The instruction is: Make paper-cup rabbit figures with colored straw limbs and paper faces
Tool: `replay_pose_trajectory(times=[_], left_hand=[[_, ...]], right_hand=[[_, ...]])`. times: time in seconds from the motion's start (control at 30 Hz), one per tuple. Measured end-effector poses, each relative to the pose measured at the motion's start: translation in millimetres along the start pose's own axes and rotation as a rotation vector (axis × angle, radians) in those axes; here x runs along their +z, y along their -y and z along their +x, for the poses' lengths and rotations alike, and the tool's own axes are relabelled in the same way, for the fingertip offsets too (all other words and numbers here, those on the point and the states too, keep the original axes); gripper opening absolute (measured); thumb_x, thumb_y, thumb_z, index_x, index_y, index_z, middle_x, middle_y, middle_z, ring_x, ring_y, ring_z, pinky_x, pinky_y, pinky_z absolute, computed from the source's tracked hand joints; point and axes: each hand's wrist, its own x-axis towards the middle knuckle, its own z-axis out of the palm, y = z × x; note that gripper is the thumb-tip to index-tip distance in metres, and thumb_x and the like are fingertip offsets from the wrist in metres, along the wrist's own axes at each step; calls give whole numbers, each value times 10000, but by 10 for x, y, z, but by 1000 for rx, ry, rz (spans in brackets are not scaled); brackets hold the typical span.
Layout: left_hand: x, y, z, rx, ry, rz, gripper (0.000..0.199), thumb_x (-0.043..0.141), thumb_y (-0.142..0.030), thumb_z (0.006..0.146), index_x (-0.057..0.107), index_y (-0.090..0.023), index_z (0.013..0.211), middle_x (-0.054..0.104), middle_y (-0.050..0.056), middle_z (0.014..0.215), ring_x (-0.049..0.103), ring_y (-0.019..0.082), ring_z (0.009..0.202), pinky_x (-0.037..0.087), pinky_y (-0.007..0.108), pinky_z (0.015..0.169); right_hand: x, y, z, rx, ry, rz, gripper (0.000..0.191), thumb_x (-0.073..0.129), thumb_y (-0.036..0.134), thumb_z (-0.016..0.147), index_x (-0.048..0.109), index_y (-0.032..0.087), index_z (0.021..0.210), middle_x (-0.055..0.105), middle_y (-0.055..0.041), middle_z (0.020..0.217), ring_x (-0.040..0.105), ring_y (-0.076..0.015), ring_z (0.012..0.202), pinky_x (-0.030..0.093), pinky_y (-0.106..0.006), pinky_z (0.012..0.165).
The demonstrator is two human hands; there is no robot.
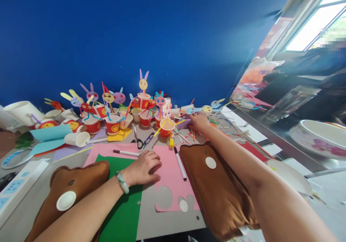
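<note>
My left hand (143, 166) rests on the pink paper (173, 162), fingers loosely curled and apart, holding nothing I can see; a bangle circles its wrist. Green paper (121, 209) lies partly under that forearm. My right hand (199, 122) reaches to the back right, among coloured strips and paper figures (207, 109); its fingertips are hard to make out. One marker (126, 153) lies beside my left hand, another (180, 163) right of it. Red paper cups (112, 124) with rabbit-like paper figures stand along the back. Blue-handled scissors (148, 140) lie near the middle.
Brown cushions lie left (81, 184) and right (216, 188) under my forearms. A power strip (21, 184) is at far left. To the right are a floral bowl (321, 139), a clear container (292, 103) and a person's dark sleeve (319, 69). A blue wall (135, 29) rises behind.
</note>
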Motion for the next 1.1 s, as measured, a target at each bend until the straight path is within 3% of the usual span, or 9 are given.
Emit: replay_pose_trajectory(times=[0.13,0.27,0.6,0.83,1.1], left_hand=[[8,12,-4,11,-7,-8,221,693,-367,783,654,-188,907,622,82,1062,549,246,1042,410,377,954],[5,20,-3,20,-10,-21,221,689,-359,782,658,-186,918,626,88,1066,554,250,1056,418,376,954],[-13,20,6,23,-9,-44,210,711,-325,761,661,-176,899,643,93,1063,578,248,1040,436,363,936],[-22,29,-3,33,-11,-60,243,722,-297,760,662,-169,958,663,87,1075,583,240,1056,430,355,958],[-62,7,6,30,25,-31,255,733,-337,766,672,-153,931,677,97,1070,603,243,1028,431,350,937]], right_hand=[[-27,-125,66,101,-44,21,448,636,301,805,627,113,1212,696,-209,1130,625,-323,1038,421,-363,862],[-57,-272,110,149,-65,93,323,578,335,853,709,183,1106,740,-122,1049,659,-262,919,433,-297,725],[-167,-448,12,114,-131,209,256,625,318,775,765,187,945,748,-89,896,640,-251,821,422,-296,679],[-587,-493,-9,141,-152,327,171,626,244,706,747,168,799,694,-40,714,579,-194,692,380,-270,615],[-1225,-468,-258,283,-263,444,187,642,268,776,720,110,836,601,-13,603,451,-122,579,328,-277,570]])
